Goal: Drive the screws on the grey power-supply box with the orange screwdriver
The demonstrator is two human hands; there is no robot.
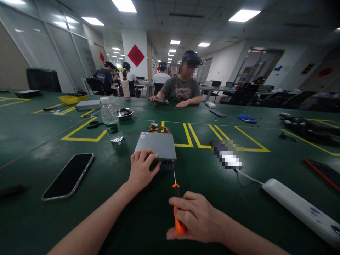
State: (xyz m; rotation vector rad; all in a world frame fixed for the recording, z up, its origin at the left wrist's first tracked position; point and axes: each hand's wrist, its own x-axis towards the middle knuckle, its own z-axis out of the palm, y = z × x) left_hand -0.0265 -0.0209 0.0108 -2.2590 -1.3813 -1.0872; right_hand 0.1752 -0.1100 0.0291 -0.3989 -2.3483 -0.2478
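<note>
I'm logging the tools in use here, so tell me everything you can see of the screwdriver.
The screwdriver has an orange and black handle and a thin, straight shaft that looks like metal. The right hand grips the handle, its fingers hiding part of it; the orange butt end shows below them. The shaft points away from the person, its tip at the near right corner of the grey box. Whether the tip sits in a screw is too small to tell.
</note>
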